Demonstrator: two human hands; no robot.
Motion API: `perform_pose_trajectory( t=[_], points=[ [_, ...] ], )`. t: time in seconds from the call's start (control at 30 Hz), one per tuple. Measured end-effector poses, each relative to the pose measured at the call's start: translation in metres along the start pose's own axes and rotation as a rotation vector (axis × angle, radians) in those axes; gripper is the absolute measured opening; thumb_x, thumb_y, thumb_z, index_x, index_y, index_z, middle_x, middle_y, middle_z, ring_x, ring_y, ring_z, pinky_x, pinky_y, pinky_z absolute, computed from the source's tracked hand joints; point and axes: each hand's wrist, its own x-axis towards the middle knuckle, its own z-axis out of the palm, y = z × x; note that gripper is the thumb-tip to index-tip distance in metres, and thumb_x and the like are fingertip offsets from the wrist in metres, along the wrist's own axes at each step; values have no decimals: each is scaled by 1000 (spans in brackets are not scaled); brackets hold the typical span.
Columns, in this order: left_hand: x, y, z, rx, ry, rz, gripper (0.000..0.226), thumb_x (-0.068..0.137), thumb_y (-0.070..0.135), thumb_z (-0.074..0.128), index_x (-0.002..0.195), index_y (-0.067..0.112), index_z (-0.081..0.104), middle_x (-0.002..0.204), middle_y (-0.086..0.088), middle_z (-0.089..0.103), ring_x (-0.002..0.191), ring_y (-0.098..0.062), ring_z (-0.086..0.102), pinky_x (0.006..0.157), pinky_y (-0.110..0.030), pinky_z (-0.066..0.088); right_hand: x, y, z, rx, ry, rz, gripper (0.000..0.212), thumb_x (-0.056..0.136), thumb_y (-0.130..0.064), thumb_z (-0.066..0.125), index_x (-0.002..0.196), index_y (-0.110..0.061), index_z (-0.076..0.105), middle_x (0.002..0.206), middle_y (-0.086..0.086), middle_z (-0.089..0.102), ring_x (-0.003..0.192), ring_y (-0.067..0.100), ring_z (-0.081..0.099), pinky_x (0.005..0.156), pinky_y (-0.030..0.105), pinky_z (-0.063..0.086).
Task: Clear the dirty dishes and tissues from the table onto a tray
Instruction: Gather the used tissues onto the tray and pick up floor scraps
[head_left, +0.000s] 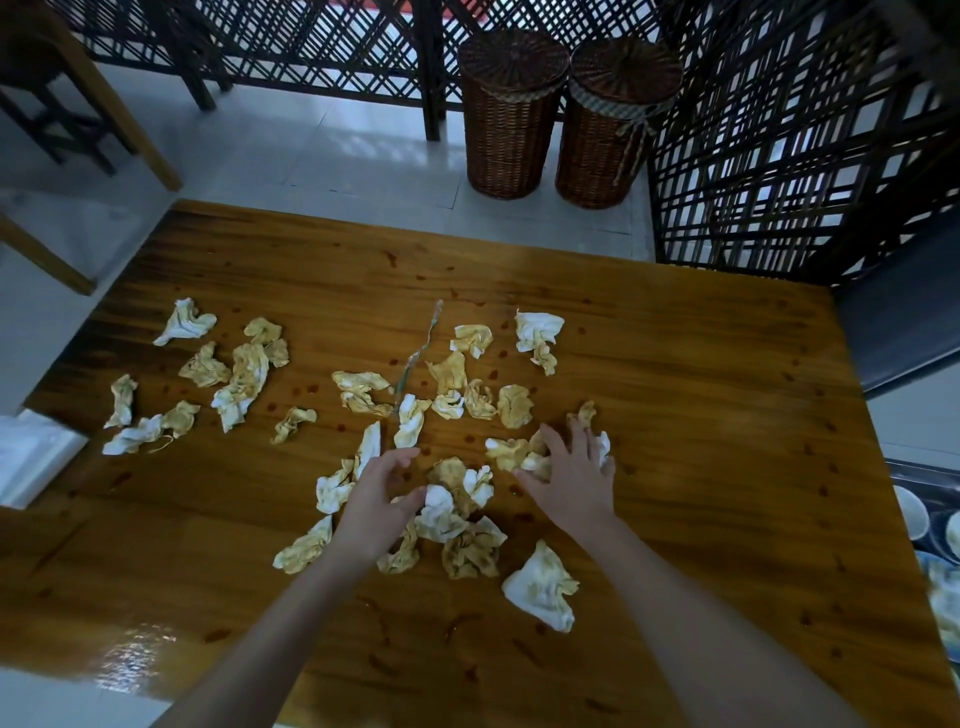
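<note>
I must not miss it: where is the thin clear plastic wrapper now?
In the head view, the thin clear plastic wrapper lies near the middle of the table, beyond the left hand, between stained tissues.

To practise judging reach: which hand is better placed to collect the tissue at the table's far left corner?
Left. The left hand is nearer the far-left tissue; the right hand rests on tissues further right and would likely cross the left arm.

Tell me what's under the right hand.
Stained tissues stick out from under the right hand on both sides. Whatever lies beneath the palm itself is covered.
</note>
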Motion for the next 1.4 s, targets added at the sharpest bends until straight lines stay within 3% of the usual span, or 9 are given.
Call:
perform_pose_trajectory(
  t=[0.2,0.3,0.5,0.73,0.83,0.93,1.03,1.27,1.4],
  points=[
    [2,-3,-2,18,8,1,42,89,11,65,127,24,55,119,4,49,109,-13,52,74,-15,43,3,-3,3,19,56,-82,28,94,-35,51,120,-27,48,149,5,25,139,29,19,107,52,30],
    [2,-3,-3,37,14,11,42,89,10,65,127,22,55,119,3,50,107,-13,53,73,-14,43,1,-4,2,30,67,-127,26,91,-18,52,117,-24,51,140,4,33,132,27,28,102,44,39],
    [1,-3,-1,29,8,6,41,89,9,65,126,22,55,121,3,50,107,-11,52,78,-19,44,-4,1,-1,83,69,-198,35,85,8,49,107,-19,53,127,3,40,115,21,37,89,31,43],
    [-4,-5,11,62,-25,26,41,88,12,66,125,26,54,125,2,48,113,-14,51,82,-20,45,-20,13,-18,149,150,-178,35,84,10,49,107,-15,55,119,2,44,112,19,41,89,30,43],
    [-10,-5,23,104,-49,11,44,89,19,66,130,27,51,126,5,45,119,-14,46,91,-28,46,-32,24,-26,181,179,-156,36,84,10,49,109,-15,56,120,2,45,113,19,42,91,31,44],
    [-18,-4,38,197,-71,13,53,87,26,68,136,27,46,134,0,41,125,-19,42,102,-39,43,-45,36,-31,208,216,-152,36,84,11,49,109,-14,57,118,3,47,112,19,44,92,31,45],
    [-28,-1,57,315,-82,-6,68,81,32,73,141,31,40,143,-2,34,131,-21,35,107,-39,37,-57,46,-34,222,222,-152,37,83,12,50,110,-11,58,118,5,47,113,21,44,94,33,45],
    [-43,-7,98,594,-153,-56,110,63,68,72,149,43,8,159,0,-11,146,-28,-11,113,-60,2,-81,76,-34,183,234,-107,39,81,14,50,111,-10,58,119,6,48,111,22,45,88,30,46],
    [-50,-12,117,705,-194,-67,117,60,79,64,149,43,-3,156,-2,-26,142,-31,-28,108,-67,-3,-91,91,-35,196,223,-76,37,83,12,51,111,-11,59,121,5,47,113,21,45,91,29,45]
  ],
)
